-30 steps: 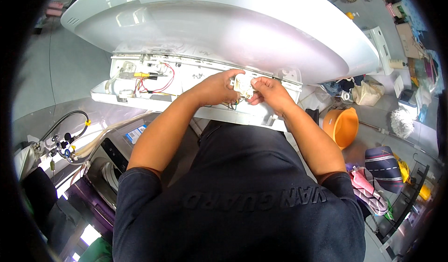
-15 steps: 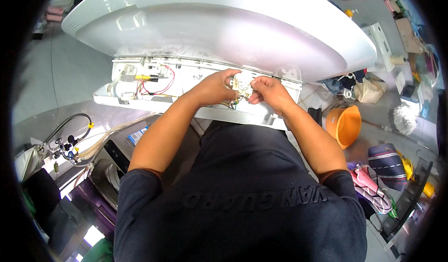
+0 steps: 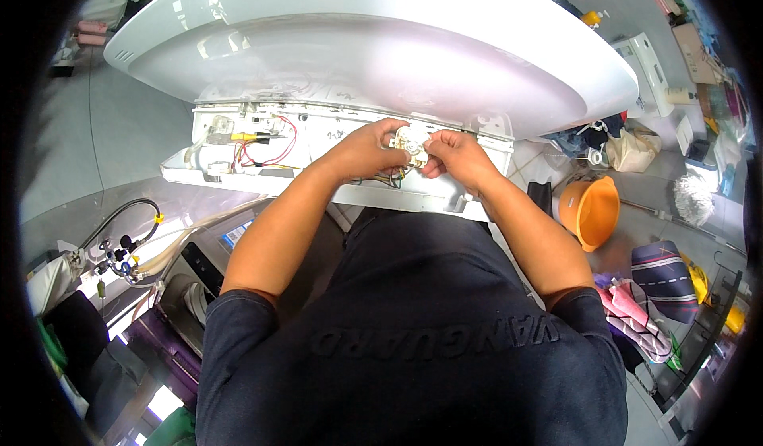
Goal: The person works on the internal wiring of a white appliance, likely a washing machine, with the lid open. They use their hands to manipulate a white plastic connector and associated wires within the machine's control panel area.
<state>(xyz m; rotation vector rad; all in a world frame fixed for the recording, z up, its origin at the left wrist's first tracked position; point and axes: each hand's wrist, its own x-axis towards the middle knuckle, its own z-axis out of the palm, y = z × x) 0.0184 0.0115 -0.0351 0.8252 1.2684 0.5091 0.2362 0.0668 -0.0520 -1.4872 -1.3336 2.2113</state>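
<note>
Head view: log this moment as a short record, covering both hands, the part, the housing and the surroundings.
Left hand: grips the white part between thumb and fingers
Right hand: fingertips on the part's right side
Wires below part: thin, several; attachment unclear
Housing: long, white, open
Inside, left: yellow-and-black tool, beside a loop of red wire
Beyond housing: large, curved white panel
Right: orange basin

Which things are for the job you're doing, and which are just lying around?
Seems part of the job:
- small white part, in both hands
- long white casing
- red wires
- yellow-and-black tool

Seems just lying about:
- orange tub
- fluffy white duster
- pink cloth
</note>
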